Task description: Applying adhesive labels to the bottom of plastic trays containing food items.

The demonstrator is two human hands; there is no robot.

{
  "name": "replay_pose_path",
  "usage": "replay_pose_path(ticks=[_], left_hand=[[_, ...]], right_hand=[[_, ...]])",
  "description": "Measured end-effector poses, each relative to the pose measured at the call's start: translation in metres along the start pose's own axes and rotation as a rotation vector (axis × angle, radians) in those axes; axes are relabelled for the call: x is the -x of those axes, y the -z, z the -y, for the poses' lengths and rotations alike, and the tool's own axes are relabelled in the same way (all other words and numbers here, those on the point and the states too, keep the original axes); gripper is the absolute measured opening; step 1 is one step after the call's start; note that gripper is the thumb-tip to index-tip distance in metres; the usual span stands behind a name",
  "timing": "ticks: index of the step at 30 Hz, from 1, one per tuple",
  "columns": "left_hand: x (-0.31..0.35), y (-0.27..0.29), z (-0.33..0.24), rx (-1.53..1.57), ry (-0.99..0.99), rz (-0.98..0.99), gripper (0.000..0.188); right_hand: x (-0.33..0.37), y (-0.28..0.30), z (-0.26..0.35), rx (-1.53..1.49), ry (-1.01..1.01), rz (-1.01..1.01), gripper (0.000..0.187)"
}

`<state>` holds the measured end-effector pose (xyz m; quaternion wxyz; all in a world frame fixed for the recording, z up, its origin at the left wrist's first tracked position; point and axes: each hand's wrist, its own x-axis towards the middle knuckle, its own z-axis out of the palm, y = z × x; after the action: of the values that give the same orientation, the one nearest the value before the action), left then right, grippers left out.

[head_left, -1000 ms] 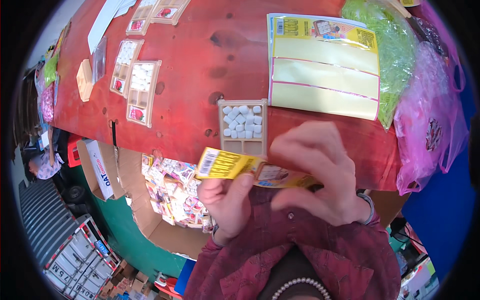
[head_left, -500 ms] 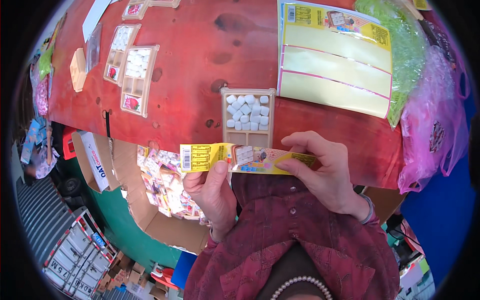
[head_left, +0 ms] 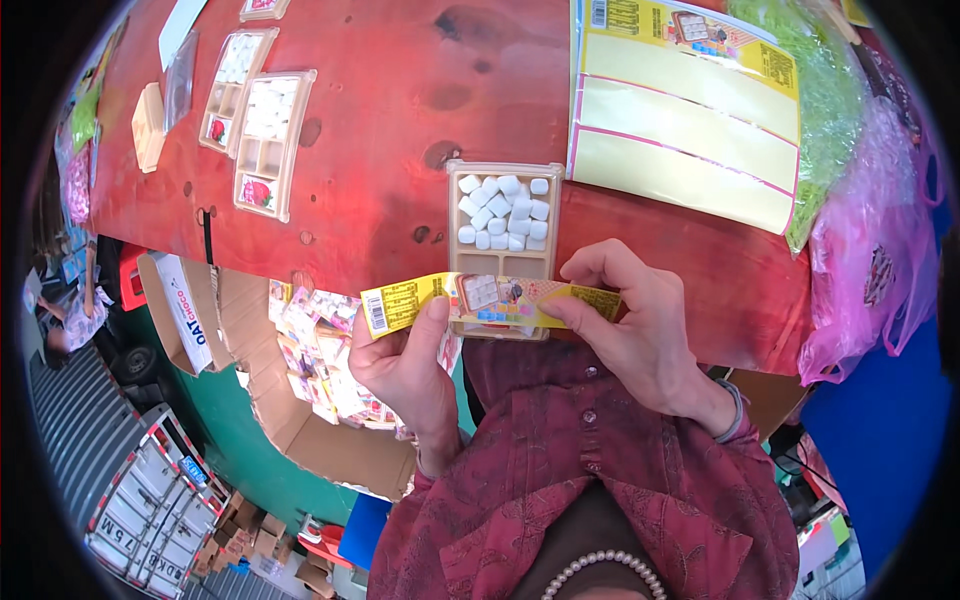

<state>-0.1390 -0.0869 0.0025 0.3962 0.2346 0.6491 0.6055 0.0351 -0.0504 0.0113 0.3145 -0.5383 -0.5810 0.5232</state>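
Observation:
Both my hands stretch a yellow printed sticker label (head_left: 490, 297) over the near part of a beige compartment tray (head_left: 455, 215). My left hand (head_left: 408, 365) pinches its left end between thumb and fingers. At the other end, my right hand (head_left: 640, 340) grips it with thumb and forefinger. White marshmallow-like pieces (head_left: 500, 212) fill the tray's far compartment. Part of the near end is hidden behind the label. Whether the label touches the tray, I cannot tell.
A sheet of labels (head_left: 690, 120), partly peeled, lies at the right beside green shredded filler (head_left: 820, 110) and a pink plastic bag (head_left: 865, 240). More filled trays (head_left: 265, 150) sit at the left. Below the table edge, a cardboard box (head_left: 340, 450) holds many small packs.
The label has come up over the tray's near end, its left end now tilted and curved. The tray appears slightly nearer my hands, and the view has shifted a little.

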Motion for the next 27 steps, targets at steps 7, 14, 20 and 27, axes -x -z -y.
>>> replay_pose_path(ticks=[7,14,20,27], left_hand=[[-0.008,-0.004,0.002,-0.053,-0.038,0.007,0.019],[-0.010,-0.007,0.005,-0.114,-0.047,0.012,0.016],[-0.012,-0.007,0.009,-0.216,-0.060,0.030,0.015],[-0.002,-0.001,0.006,-0.419,-0.030,-0.049,0.017]], right_hand=[[-0.008,-0.005,-0.003,0.032,-0.035,-0.020,0.020],[-0.015,-0.011,-0.007,0.120,-0.021,-0.078,0.022],[-0.019,-0.010,-0.009,0.208,-0.046,-0.060,0.023],[-0.020,-0.012,-0.007,0.249,-0.067,-0.002,0.024]])
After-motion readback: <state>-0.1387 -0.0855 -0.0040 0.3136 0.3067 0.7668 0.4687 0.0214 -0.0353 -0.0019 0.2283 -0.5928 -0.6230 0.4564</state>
